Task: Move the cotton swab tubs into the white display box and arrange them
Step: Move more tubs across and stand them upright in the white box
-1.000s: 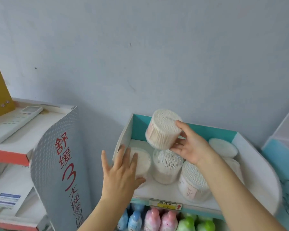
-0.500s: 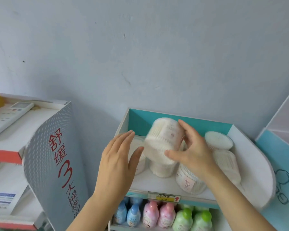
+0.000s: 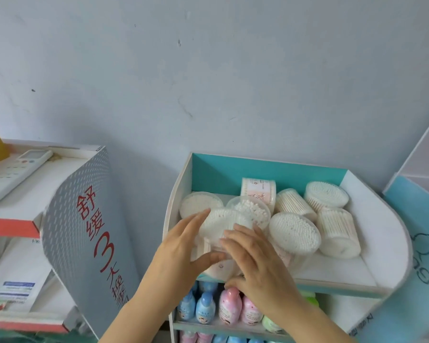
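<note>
Head view, both hands' fingers [image 3: 201, 219] cupping front tub [image 3: 221, 224]

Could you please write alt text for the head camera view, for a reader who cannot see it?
Both hands, left hand and right hand, clasp a cotton swab tub at the front left of the white display box, which holds several more tubs. Small bottles fill the shelf below.

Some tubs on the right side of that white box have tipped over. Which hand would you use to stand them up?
Probably the right hand: it sits nearer the tilted tubs. The left hand is at the box's left edge, steadying the front tub.
</note>
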`<state>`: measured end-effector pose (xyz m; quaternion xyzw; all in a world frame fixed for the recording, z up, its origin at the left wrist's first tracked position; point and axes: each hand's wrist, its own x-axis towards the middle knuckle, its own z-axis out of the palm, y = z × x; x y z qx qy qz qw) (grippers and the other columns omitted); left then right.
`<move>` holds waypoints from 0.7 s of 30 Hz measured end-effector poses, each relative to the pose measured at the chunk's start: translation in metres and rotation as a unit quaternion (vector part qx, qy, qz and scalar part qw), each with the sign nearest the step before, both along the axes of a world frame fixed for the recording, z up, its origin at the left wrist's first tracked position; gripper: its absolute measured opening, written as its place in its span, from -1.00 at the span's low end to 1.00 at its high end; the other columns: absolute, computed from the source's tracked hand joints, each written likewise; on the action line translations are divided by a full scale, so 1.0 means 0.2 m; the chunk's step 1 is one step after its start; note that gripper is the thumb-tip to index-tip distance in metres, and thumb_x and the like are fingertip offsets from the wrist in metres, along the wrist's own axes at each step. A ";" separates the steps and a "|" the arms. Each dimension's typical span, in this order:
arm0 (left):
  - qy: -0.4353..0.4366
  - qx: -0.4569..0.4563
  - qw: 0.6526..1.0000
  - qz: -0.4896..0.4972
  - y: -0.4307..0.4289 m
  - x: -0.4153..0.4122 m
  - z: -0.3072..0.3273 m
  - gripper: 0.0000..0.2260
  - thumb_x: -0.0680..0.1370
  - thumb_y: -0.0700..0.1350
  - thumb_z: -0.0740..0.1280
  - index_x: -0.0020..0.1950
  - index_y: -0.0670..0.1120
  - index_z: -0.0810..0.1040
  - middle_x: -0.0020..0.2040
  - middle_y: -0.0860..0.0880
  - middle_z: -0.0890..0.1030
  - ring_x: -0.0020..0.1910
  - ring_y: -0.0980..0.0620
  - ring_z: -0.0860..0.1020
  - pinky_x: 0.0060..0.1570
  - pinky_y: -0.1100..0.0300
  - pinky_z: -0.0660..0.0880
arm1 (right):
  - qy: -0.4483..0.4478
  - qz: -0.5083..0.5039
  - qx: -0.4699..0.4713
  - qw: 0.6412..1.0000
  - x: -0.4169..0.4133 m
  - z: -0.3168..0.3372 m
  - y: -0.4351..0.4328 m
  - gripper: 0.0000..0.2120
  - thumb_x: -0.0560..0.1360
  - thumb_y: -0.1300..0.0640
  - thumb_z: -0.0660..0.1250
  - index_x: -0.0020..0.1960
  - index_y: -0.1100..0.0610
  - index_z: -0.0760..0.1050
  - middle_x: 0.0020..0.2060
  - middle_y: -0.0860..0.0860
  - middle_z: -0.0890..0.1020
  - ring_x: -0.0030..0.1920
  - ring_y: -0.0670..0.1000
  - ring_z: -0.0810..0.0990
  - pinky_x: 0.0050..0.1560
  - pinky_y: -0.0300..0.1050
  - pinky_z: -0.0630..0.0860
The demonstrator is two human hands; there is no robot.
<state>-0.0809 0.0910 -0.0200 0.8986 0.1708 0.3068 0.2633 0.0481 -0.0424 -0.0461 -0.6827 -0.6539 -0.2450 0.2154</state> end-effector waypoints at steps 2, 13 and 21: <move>0.024 0.036 0.999 -0.003 0.01 0.00 -0.05 -0.40 0.33 0.18 0.43 0.34 0.12 0.42 0.33 0.17 0.36 0.25 0.10 0.42 0.20 0.34 0.29 | 0.025 -0.004 0.000 1.000 0.01 -0.05 0.01 -0.38 0.30 0.21 0.52 0.28 0.07 0.34 0.28 -0.02 0.37 0.39 0.02 0.32 0.30 0.10 0.44; 0.059 0.202 0.974 0.086 0.05 0.05 -0.06 -0.38 0.16 -0.34 0.57 0.20 -0.14 0.53 0.23 -0.12 0.56 0.23 -0.06 0.44 0.07 0.08 0.52 | 0.191 -0.082 -0.015 0.978 -0.05 -0.01 0.27 -0.65 0.47 0.23 0.38 0.24 0.11 0.48 0.33 0.00 0.43 0.32 0.00 0.42 0.12 -0.04 0.57; 0.090 0.191 0.976 0.057 0.05 0.11 -0.02 -0.60 0.28 -0.05 0.57 0.06 -0.12 0.64 -0.02 -0.02 0.68 -0.07 -0.05 0.65 -0.11 0.10 0.58 | 0.229 -0.142 0.046 0.962 0.15 0.25 0.18 -0.66 0.46 0.28 0.34 0.23 0.14 0.53 0.27 0.01 0.49 0.29 -0.03 0.43 0.32 -0.25 0.27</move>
